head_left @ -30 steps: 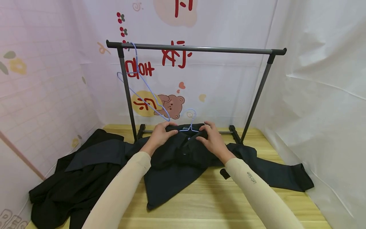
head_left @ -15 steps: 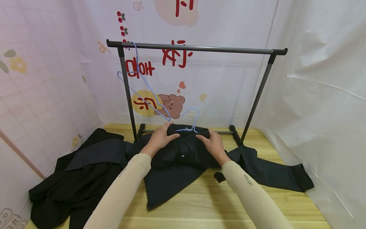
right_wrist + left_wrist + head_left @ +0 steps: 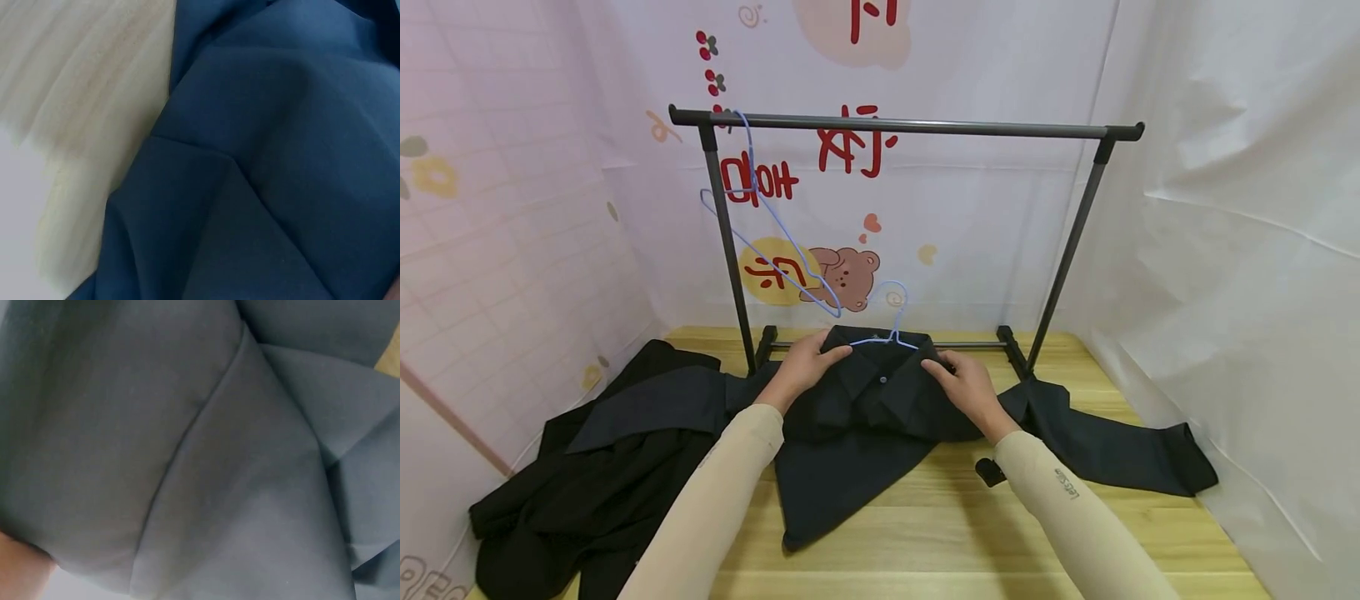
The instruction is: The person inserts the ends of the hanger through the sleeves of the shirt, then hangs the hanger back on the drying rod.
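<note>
A dark collared shirt (image 3: 850, 425) lies on the table with its neck towards the rack. Inside the collar sits a light blue wire hanger (image 3: 894, 336), its hook standing up above the neckline. My left hand (image 3: 805, 365) grips the shirt beside the left of the collar, thumb on top of the cloth. On the other side my right hand (image 3: 968, 383) pinches the right collar edge, fingers partly hidden behind the fabric. A button shows on the placket between them. Dark shirt cloth (image 3: 219, 456) fills most of the left wrist view, and folded cloth (image 3: 262, 156) the right wrist view.
A grey metal garment rack (image 3: 910, 127) stands behind the shirt, with another blue wire hanger (image 3: 750, 154) on its left end. A pile of black clothing (image 3: 580, 492) lies at the left. The shirt's sleeve (image 3: 1127, 446) stretches right. Printed white curtains (image 3: 1000, 250) surround the wooden table.
The collar has been spread wider, baring the button and more of the hanger. My fingers have shifted from the collar's top edge to its outer sides, and the hook's tilt has changed.
</note>
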{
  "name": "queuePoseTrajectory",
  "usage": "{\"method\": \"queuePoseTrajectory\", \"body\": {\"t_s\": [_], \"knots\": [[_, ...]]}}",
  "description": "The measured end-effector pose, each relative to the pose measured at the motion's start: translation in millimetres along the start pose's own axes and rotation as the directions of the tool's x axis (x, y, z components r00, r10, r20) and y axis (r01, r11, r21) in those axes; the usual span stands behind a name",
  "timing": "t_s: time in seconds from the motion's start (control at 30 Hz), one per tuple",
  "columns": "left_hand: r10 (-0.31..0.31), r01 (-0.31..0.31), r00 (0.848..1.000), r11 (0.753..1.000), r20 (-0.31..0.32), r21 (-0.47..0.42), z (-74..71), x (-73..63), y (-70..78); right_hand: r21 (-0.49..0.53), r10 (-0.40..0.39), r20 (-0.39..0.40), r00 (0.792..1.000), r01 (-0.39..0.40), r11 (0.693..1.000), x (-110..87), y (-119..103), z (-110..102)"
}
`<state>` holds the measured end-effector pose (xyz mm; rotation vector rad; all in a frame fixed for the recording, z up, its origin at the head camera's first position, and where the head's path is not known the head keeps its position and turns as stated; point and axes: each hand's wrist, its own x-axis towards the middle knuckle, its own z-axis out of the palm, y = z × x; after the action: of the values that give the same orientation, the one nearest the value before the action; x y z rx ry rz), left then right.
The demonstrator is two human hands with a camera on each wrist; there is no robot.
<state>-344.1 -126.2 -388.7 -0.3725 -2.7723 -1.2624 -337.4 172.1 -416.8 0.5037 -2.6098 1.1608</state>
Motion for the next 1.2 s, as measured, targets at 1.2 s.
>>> {"method": "queuePoseTrajectory", "body": {"t_s": [1.2], "knots": [[-0.024,0.022,0.998,0.999,-0.050,-0.048,-1.5,-2.4,0.7,-0.036,-0.014,-0.082,0.997,0.011,0.999,-17.1,-7,-4]]}}
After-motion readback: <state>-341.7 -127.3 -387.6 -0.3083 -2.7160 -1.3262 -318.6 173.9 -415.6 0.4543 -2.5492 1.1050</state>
